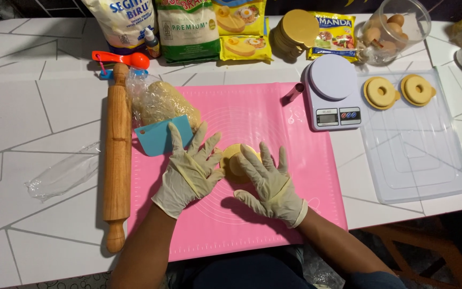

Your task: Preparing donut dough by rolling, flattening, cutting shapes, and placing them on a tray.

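A small round of yellow dough point(236, 160) is pressed between the left hand point(191, 170) and the right hand point(270, 183) on a pink mat point(252, 112) laid over the white table point(33, 107). Both hands are gloved and held open, fingers spread and only lightly curved; nothing is gripped, the dough being merely touched at its two sides by the fingertips. The piece is judged soft, light and easily dented, probably a little tacky, so it would best be taken from the edges or lifted from beneath with flat fingers rather than pinched at the middle.

Just beyond the left hand a light blue scraper point(161, 136) is seen, and past it a larger lump of dough in a clear bag point(159, 101). A wooden rolling pin point(117, 155) lies outward of the left hand, along the mat's edge. Beyond and outward of the right hand a white kitchen scale point(331, 91) stands, with two round yellow moulds point(399, 91) on a clear tray point(418, 160) further out.
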